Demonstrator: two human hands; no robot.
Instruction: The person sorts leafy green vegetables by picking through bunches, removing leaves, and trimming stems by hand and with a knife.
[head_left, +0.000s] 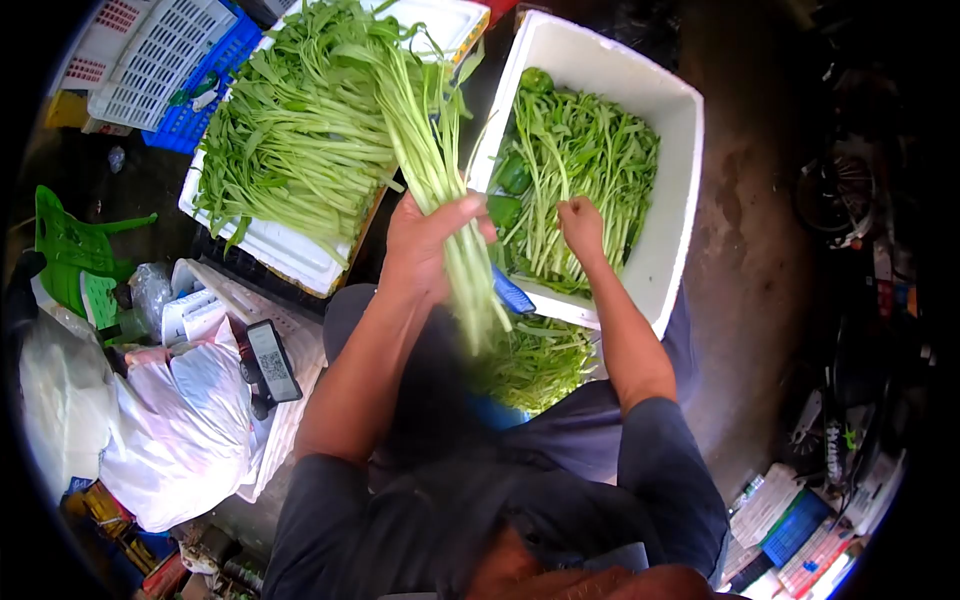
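Note:
My left hand (425,240) is wrapped round a thick bunch of water spinach (430,160), its leafy tops pointing away and its cut stems toward me. Inside the white foam box (680,150), my right hand (581,226) is closed on stems of the loose water spinach (600,150) there. A blue strip-like object (512,292) shows beside the bunch at the box's near edge; I cannot tell what it is. Several green peppers (514,174) lie along the box's left side. Trimmed greens (545,365) are heaped below, between my legs.
On the left, more water spinach (300,150) is piled on a foam lid (335,245). Plastic baskets (165,55) stand behind it. A green plastic chair (65,245), a white bag (180,430) and a QR-code device (272,360) are at the left. A bicycle wheel (848,190) shows at right.

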